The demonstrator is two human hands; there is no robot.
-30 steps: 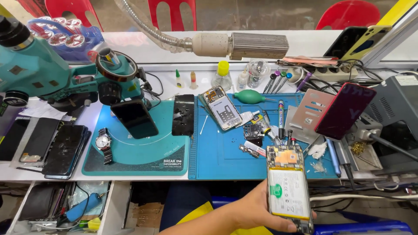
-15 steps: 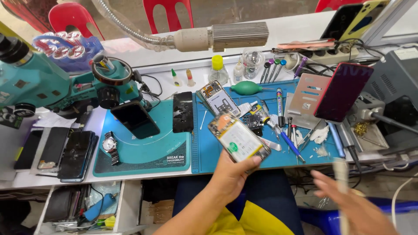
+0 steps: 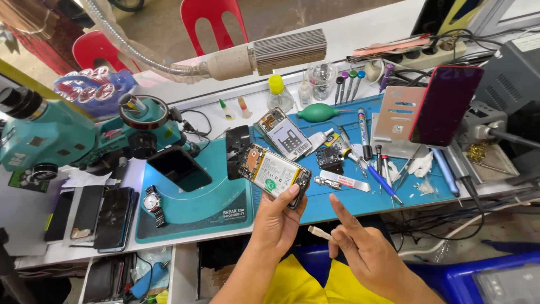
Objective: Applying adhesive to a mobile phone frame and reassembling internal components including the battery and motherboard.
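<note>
Left hand (image 3: 279, 217) has its grip clamped on an opened smartphone (image 3: 274, 175), back cover off so you can see the white battery and the circuit board. Thumb sits on the near corner, and the phone is held tilted, up off the bench just over the front edge of the blue work mat (image 3: 360, 194). Right hand (image 3: 360, 247) is lower and to the right, grip closed on a small white cable plug (image 3: 319, 232) with the index finger sticking out toward the phone, not touching it.

Just behind the held phone there's a second opened phone (image 3: 284, 134) lying on the blue mat, with a dark glass panel (image 3: 237, 152) to its left. To the right of the phone: a small circuit board (image 3: 330, 156), metal tweezers (image 3: 341, 181), a blue pen (image 3: 382, 181) and a green air blower (image 3: 315, 112) further back. A teal mat (image 3: 197, 205) on the left carries a black screen (image 3: 179, 168) and a wristwatch (image 3: 152, 202), under a teal microscope (image 3: 67, 138). A red-edged phone (image 3: 444, 104) leans on a stand at the right. A few dark phones (image 3: 93, 217) are stacked at the far left of the bench (image 3: 34, 217).
</note>
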